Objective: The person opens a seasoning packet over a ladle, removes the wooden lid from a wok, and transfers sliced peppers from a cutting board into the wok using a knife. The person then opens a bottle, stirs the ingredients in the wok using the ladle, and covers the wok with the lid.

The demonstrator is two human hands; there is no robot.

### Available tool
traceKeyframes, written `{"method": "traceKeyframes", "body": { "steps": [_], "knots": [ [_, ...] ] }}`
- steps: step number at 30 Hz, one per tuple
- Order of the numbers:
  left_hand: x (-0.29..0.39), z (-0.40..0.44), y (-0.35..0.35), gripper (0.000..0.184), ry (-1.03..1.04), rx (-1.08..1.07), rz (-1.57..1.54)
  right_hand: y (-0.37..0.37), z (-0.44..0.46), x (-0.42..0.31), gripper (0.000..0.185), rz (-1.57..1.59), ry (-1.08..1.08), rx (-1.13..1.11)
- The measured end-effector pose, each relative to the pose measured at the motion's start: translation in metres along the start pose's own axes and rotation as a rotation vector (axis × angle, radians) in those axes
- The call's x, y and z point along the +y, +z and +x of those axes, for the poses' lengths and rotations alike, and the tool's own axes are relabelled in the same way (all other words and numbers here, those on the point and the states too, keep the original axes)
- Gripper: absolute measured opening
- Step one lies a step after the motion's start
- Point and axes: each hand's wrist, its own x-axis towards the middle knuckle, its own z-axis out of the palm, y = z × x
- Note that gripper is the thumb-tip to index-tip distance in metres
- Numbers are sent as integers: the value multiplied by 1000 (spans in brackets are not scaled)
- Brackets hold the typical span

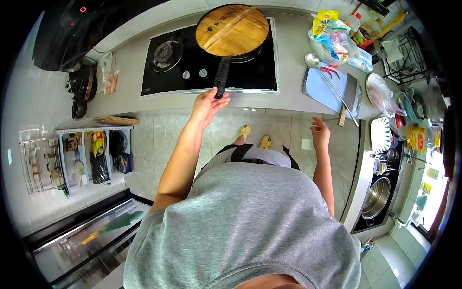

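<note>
A wok or deep pan sits on the black gas hob (190,84), covered by a round wooden lid (233,31). Its black handle (222,74) points toward me, past the counter's front edge. My left hand (207,107) is at the handle's end, thumb beside it and fingers loosely stretched out under it; they seem to touch but are not wrapped round it. My right hand (321,132) hangs in the air before the counter, fingers apart and slightly bent, holding nothing. Nearest to it are a cleaver (349,98), a ladle (332,86) and a blue cutting board (320,89) with red chilies (330,72).
Behind the board stands a white bowl (320,50) heaped with packets. A dish rack (409,58) and a plate (374,86) are at the right. A steel pot (377,197) sits on the side counter. Left are a storage rack (96,154) and a bag (107,72).
</note>
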Motion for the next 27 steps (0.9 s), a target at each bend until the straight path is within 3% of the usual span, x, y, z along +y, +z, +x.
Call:
{"method": "traceKeyframes", "body": {
  "steps": [5,7,10,11,14,22,27],
  "knots": [
    [-3,2,-4,34,8,-31,40,-15,21,21,29,45,34,139],
    [0,-1,-5,35,29,-27,45,-40,42,16,23,-150,121,404],
    [3,-4,-6,35,28,-10,72,-78,78,48,25,-553,-118,625],
    [4,-5,-8,35,36,14,73,-87,87,62,25,-556,-108,635],
    [4,-6,-13,38,43,12,64,-108,108,98,26,-863,83,486],
    [9,-16,-33,53,37,78,72,-125,127,114,17,-936,314,245],
    [14,-24,-45,51,39,129,124,-148,132,82,43,-920,337,-12]
  ]
}}
